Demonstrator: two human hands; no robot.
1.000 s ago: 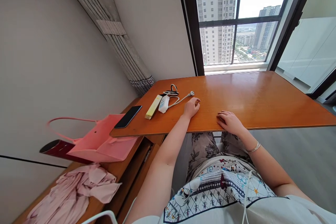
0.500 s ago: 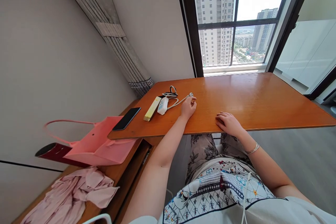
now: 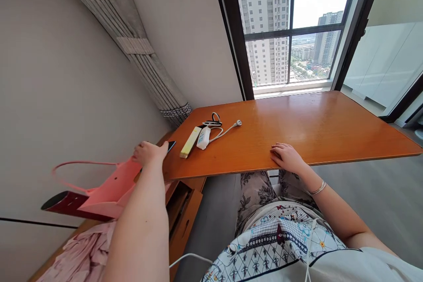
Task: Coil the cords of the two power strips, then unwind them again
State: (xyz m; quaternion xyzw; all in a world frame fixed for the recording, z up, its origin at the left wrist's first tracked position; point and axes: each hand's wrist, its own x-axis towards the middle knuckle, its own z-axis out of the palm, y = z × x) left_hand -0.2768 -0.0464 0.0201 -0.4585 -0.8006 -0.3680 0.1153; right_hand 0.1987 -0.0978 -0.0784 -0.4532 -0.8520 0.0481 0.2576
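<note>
My left hand point(image 3: 150, 153) reaches over the black phone point(image 3: 171, 145) at the table's left end. Its thumb lies along one side and its fingers bend over the other, closed on the phone. Most of the phone is hidden beneath the hand. My right hand point(image 3: 286, 157) rests on the near edge of the table, fingers stretched and slightly bent, holding nothing. Between the hands, a white power strip point(image 3: 203, 138) lies with its cord loosely coiled, and its plug point(image 3: 238, 123) points right. Beside it is a long yellow box point(image 3: 191, 142).
A pink bag point(image 3: 112, 187) with a dark red tube point(image 3: 74, 204) stands left of the wooden table point(image 3: 313, 128). Crumpled pink cloth point(image 3: 82, 253) lies on a lower wooden cabinet with an open drawer point(image 3: 185, 218). A white cable point(image 3: 190, 254) hangs near my legs.
My left hand has left the plug and moved left to the phone, covering it. The plug stays on the table. My right hand has stayed in place.
</note>
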